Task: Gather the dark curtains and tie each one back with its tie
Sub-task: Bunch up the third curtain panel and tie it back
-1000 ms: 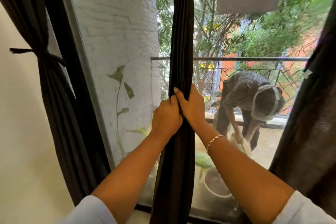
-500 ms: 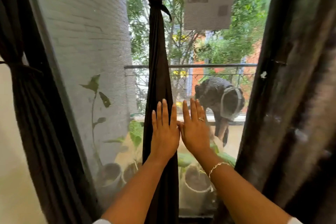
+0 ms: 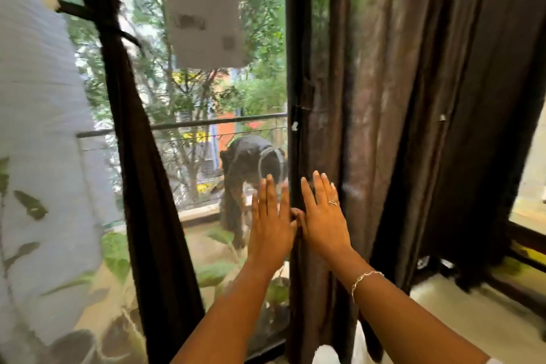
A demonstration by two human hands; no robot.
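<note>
Both hands flat, fingers spread, gripping nothing: left hand (image 3: 270,223) in front of the glass (image 3: 206,186), right hand (image 3: 323,220) on the loose curtain (image 3: 384,127); tied curtain (image 3: 133,142) left

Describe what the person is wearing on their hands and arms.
The right hand has a thin ring on one finger and a light metal chain bracelet at the wrist. The left hand shows no jewellery. Both forearms are bare; a scrap of white sleeve shows at the bottom right edge.
</note>
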